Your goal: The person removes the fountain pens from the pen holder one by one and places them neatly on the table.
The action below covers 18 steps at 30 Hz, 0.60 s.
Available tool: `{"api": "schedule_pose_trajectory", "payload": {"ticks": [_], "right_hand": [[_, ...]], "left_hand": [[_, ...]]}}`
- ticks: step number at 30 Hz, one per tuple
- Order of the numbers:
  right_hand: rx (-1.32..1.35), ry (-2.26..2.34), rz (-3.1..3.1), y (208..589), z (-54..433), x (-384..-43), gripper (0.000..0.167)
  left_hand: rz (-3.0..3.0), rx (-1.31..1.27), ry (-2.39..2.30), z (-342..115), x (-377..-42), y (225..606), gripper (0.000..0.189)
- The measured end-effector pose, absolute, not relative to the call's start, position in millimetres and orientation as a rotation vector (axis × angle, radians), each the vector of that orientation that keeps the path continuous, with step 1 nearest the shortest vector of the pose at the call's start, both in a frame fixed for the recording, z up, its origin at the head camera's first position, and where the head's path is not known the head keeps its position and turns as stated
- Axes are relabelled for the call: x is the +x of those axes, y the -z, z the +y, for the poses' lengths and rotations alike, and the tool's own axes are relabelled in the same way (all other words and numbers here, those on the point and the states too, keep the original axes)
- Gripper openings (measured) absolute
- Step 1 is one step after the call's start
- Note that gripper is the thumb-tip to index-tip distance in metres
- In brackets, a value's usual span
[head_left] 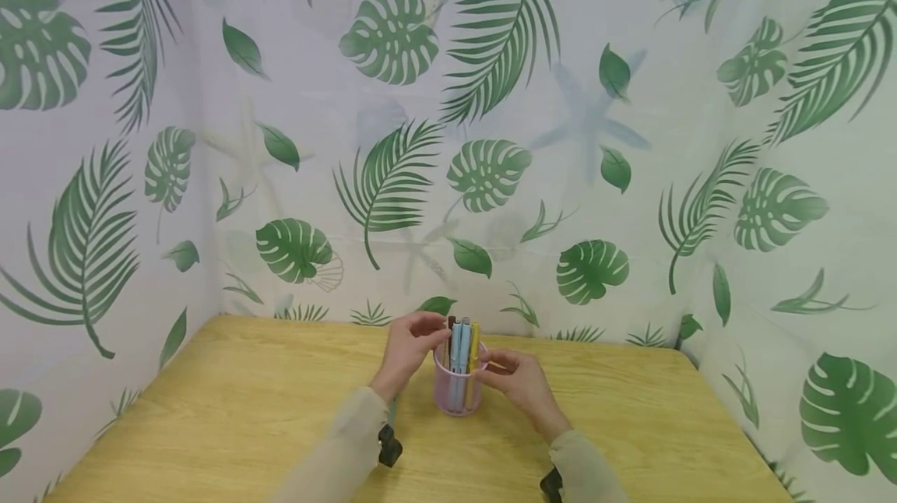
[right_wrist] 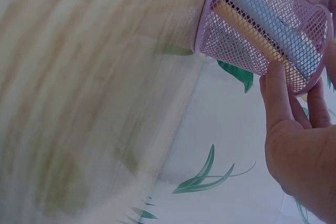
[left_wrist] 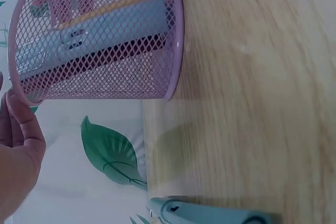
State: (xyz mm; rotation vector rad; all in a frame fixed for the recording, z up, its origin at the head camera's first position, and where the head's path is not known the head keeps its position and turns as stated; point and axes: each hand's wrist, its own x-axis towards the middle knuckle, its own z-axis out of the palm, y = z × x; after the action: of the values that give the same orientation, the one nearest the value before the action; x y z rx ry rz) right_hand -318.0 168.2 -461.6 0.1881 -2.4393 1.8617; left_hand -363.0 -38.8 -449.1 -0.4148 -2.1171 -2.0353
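Note:
A pink mesh pen holder (head_left: 457, 403) stands upright on the table. In it are two light blue pens (head_left: 460, 343), a yellow pen (head_left: 474, 338) and a dark pen (head_left: 452, 322). My left hand (head_left: 409, 343) is at the holder's left side, its fingertips at the rim beside the dark pen; whether they pinch anything I cannot tell. On the right, my right hand (head_left: 522, 386) holds the holder near its rim. Its thumb (right_wrist: 276, 90) lies against the mesh in the right wrist view, with other fingers round the rim.
The wood-grain table (head_left: 280, 394) meets a leaf-patterned backdrop (head_left: 420, 199) behind and at both sides. A teal object (left_wrist: 210, 212) lies on the table beside my left wrist, partly hidden by it in the head view. Both wrists carry black camera mounts (head_left: 389, 445).

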Motion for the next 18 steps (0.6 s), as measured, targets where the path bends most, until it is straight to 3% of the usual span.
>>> {"api": "schedule_pose_trajectory", "payload": {"ticks": [10, 18], "right_hand": [[0.187, -1.820, -2.456, 446.4, 161.6, -305.0, 0.025], [0.205, -1.852, -2.438, 461.7, 168.2, -318.0, 0.025]], "left_hand": [[-2.134, -0.378, 1.940, -30.2, -359.5, 450.0, 0.025], [-2.187, -0.399, 1.846, -26.2, -366.3, 457.4, 0.025]]}}
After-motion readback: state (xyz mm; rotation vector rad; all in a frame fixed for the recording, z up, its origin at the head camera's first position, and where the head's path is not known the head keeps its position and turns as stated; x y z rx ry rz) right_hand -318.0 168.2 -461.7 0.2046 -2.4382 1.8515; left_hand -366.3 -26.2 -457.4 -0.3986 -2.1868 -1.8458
